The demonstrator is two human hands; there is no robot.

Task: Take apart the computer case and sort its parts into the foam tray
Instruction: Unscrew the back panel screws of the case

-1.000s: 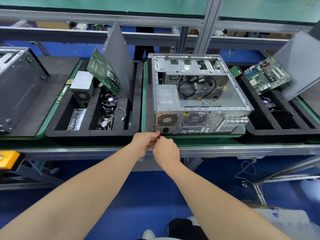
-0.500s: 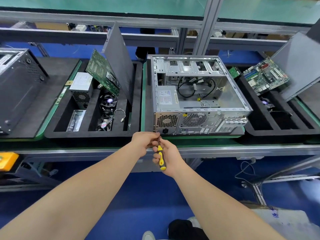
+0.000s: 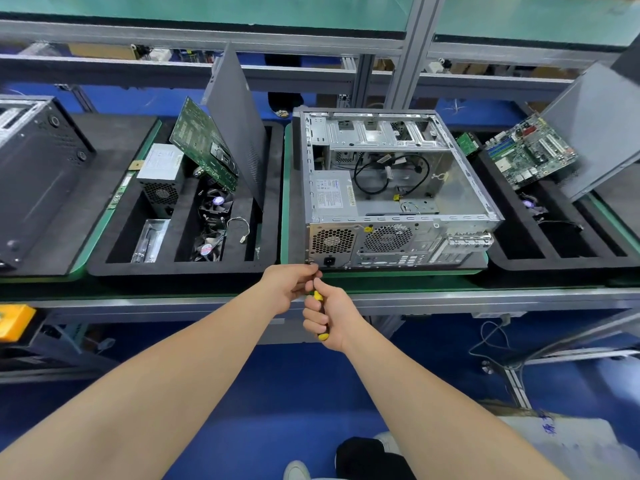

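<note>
Computer case (image 3: 398, 188) open-topped, on green mat (image 3: 285, 202) at bench front edge, rear panel facing person. Foam tray (image 3: 180, 268) just left, partly filled. Right hand (image 3: 329, 318) grips yellow screwdriver (image 3: 318, 295) handle. Left hand (image 3: 289, 285) pinches shaft at case's lower-left rear corner.

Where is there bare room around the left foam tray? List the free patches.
Free: the foam pad between the black case and the foam tray; the left slot's floor beside the metal bracket, in front of the power supply. Crowded: the middle slot, fans packed under the leaning circuit board.
</note>
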